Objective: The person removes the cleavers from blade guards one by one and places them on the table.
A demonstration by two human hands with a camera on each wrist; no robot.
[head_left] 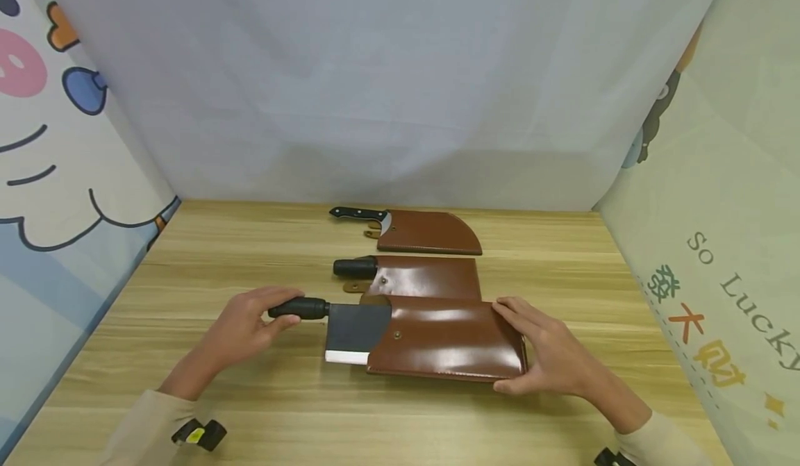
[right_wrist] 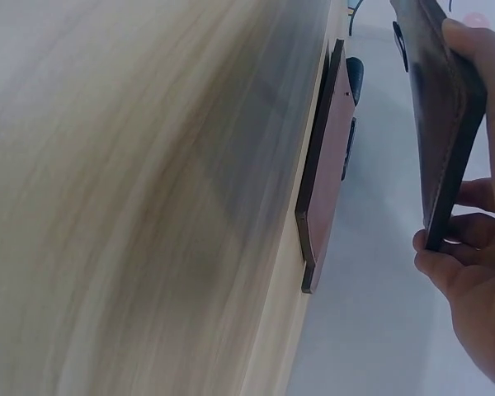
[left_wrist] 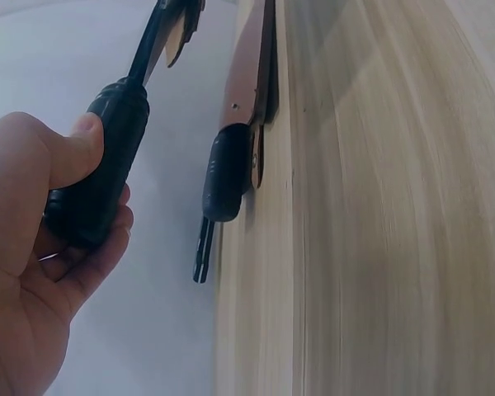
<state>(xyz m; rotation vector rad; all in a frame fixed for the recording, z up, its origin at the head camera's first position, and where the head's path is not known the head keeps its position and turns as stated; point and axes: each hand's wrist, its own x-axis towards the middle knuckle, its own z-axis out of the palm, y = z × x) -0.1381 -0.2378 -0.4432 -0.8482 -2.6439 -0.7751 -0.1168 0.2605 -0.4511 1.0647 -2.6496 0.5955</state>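
My left hand [head_left: 253, 323] grips the black handle [left_wrist: 103, 165] of a cleaver [head_left: 355, 328], thumb on one side and fingers on the other. Part of the dark blade with its bright edge shows; the rest is inside a brown leather sheath [head_left: 453, 334]. At the sheath's far right end, my right hand [head_left: 544, 348] pinches its two corners between thumb and fingers. Both wrist views show the cleaver and sheath raised off the table. Behind it lies a second sheathed cleaver [head_left: 431, 271] with a black handle, partly covered in the head view.
Further back on the wooden table [head_left: 250, 244] lies a third sheathed knife [head_left: 431, 231] with a riveted black handle and curved sheath. A pale cloth [head_left: 375, 91] hangs behind the table. Printed cloths stand at the left and right sides.
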